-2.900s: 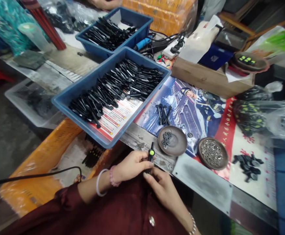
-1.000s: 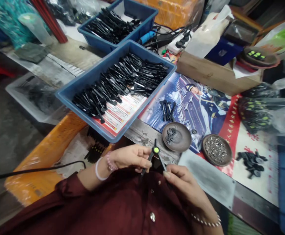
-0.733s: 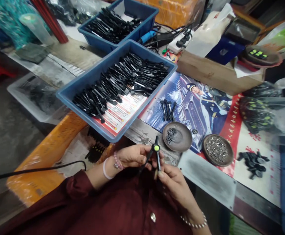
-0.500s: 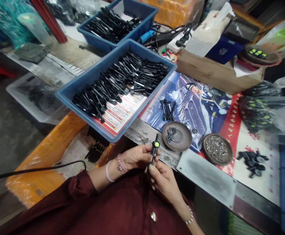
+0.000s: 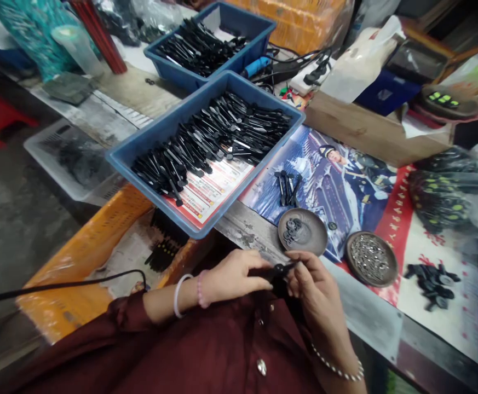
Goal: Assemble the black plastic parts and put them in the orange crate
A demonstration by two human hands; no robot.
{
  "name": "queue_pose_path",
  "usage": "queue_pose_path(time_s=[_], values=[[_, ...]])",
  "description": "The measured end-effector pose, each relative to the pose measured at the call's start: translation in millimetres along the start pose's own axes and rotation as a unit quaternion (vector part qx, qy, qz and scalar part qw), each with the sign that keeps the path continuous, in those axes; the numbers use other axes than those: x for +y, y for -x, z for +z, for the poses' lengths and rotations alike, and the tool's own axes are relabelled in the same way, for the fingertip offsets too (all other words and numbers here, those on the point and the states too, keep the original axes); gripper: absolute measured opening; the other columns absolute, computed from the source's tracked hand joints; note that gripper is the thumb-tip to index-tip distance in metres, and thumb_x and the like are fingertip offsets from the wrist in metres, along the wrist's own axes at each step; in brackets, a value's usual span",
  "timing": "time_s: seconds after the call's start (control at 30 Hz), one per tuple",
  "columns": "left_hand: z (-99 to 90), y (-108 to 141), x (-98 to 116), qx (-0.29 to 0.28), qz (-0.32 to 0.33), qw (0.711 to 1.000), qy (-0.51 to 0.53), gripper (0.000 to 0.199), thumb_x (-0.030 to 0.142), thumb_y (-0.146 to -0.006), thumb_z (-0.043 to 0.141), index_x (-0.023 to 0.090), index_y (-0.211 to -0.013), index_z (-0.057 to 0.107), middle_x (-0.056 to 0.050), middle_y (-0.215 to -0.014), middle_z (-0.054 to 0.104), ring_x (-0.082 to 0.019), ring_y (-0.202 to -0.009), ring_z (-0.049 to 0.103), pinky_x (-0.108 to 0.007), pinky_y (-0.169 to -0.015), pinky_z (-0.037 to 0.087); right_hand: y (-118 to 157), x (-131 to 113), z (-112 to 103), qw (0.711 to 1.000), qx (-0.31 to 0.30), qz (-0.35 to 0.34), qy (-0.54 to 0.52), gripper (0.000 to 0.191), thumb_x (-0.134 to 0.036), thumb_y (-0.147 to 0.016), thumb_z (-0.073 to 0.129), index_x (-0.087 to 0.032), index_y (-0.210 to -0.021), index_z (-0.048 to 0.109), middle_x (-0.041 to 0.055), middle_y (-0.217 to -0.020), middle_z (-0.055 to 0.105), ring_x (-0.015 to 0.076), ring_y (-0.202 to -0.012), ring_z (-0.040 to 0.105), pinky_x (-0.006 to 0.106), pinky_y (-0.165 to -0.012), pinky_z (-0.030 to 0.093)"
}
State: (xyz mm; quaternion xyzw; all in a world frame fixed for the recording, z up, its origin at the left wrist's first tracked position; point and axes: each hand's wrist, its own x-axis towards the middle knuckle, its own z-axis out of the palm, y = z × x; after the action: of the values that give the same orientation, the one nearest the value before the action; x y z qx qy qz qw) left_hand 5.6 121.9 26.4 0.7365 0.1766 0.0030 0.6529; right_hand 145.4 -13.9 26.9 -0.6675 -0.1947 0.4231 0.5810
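A small black plastic part lies roughly level between my two hands, just off the front edge of the bench. My left hand, with a pink bead bracelet and a white bangle at the wrist, pinches its left end between thumb and fingers. Its right end is in the closed fingers of my right hand. My fingers cover much of the part. Close beyond the hands stands a brown bowl with small dark pieces in it. Several black strip-like parts lie behind that bowl.
A blue tray full of black parts stands left of the bowls, another blue tray behind it. To the right are a bowl of small metal pins and a pile of black knobs. An orange crate sits low at left.
The black part has turned from upright, with its yellow-green dot showing, to nearly level, the dot out of sight. My right hand has moved right and up. The whole view has shifted slightly.
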Motion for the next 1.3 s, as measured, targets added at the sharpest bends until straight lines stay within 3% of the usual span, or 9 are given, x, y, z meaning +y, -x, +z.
queue_pose_path(time_s=[0.2,0.3,0.5,0.67,0.8,0.9,1.03,1.2,1.3], values=[[9.4,10,5,0.079,0.135,0.973,-0.167,0.041,0.021,-0.095,0.047,0.015,-0.135,0.054,-0.013,-0.114,0.061,-0.020,-0.102,0.062,-0.030,-0.090,0.050,-1,1,-1,0.999,-0.013,-0.045,0.008,0.023,-0.039,-0.093,0.062,-0.018,-0.085,0.063,-0.0055,-0.051,0.049,0.0079,-0.046,0.045,0.019,-0.046,0.037],[13.2,12,-1,0.118,0.207,0.949,-0.208,0.036,0.018,-0.097,0.043,0.018,-0.127,0.062,-0.012,-0.111,0.064,-0.019,-0.103,0.062,-0.030,-0.092,0.050,2,8,0,0.998,0.003,-0.052,-0.041,0.018,-0.037,-0.093,0.063,-0.019,-0.088,0.063,-0.0055,-0.054,0.051,0.0072,-0.046,0.045,0.018,-0.046,0.039],[19.3,12,-4,0.168,0.230,0.933,-0.218,0.029,0.016,-0.095,0.047,0.017,-0.116,0.068,-0.012,-0.105,0.067,-0.020,-0.097,0.063,-0.031,-0.089,0.051,6,8,5,0.994,0.025,-0.066,-0.079,0.018,-0.035,-0.091,0.065,-0.019,-0.085,0.064,-0.0052,-0.054,0.052,0.0063,-0.043,0.045,0.018,-0.045,0.039],[20.7,10,0,0.145,0.202,0.959,-0.133,0.030,0.016,-0.095,0.046,0.011,-0.117,0.065,-0.015,-0.107,0.064,-0.021,-0.101,0.061,-0.033,-0.092,0.051,8,-1,10,0.994,0.058,-0.060,-0.066,0.022,-0.038,-0.087,0.069,-0.018,-0.082,0.063,-0.0052,-0.055,0.052,0.0058,-0.042,0.043,0.017,-0.042,0.039],[19.3,9,0,0.103,0.027,0.984,0.141,0.014,0.020,-0.082,0.066,0.014,-0.095,0.066,-0.006,-0.085,0.065,-0.016,-0.080,0.062,-0.029,-0.075,0.052,7,-4,11,0.996,0.040,-0.019,-0.075,0.027,-0.043,-0.084,0.071,-0.017,-0.082,0.063,-0.0064,-0.052,0.051,0.0044,-0.038,0.039,0.016,-0.039,0.037],[16.1,8,-2,0.009,-0.128,0.898,0.420,0.023,0.024,-0.074,0.075,0.014,-0.091,0.063,-0.001,-0.075,0.064,-0.011,-0.062,0.060,-0.022,-0.061,0.049,0,-5,12,0.996,0.010,0.024,-0.087,0.032,-0.047,-0.080,0.074,-0.017,-0.079,0.063,-0.0071,-0.048,0.049,0.0037,-0.036,0.036,0.014,-0.036,0.032],[10.1,10,-8,-0.067,-0.204,0.784,0.583,0.029,0.028,-0.074,0.077,0.012,-0.093,0.063,-0.008,-0.086,0.070,-0.011,-0.063,0.063,-0.022,-0.059,0.049,-12,-4,18,0.994,-0.032,0.051,-0.091,0.037,-0.050,-0.074,0.078,-0.017,-0.074,0.062,-0.0081,-0.044,0.046,0.0031,-0.034,0.033,0.013,-0.034,0.027],[4.3,22,-9,-0.051,-0.190,0.728,0.657,0.021,0.020,-0.079,0.073,0.010,-0.094,0.063,-0.009,-0.082,0.069,-0.011,-0.062,0.063,-0.020,-0.057,0.047,-23,-5,35,0.994,-0.078,0.037,-0.067,0.038,-0.052,-0.074,0.077,-0.016,-0.076,0.063,-0.0084,-0.044,0.044,0.0036,-0.035,0.033,0.014,-0.035,0.029],[-1.7,36,-1,0.004,-0.148,0.722,0.676,0.017,0.017,-0.080,0.071,0.011,-0.094,0.062,-0.010,-0.085,0.069,-0.011,-0.063,0.063,-0.021,-0.058,0.048,-29,-6,45,0.995,-0.088,-0.003,-0.054,0.040,-0.055,-0.079,0.071,-0.016,-0.089,0.066,-0.0066,-0.052,0.049,0.0044,-0.038,0.038,0.015,-0.038,0.034]])
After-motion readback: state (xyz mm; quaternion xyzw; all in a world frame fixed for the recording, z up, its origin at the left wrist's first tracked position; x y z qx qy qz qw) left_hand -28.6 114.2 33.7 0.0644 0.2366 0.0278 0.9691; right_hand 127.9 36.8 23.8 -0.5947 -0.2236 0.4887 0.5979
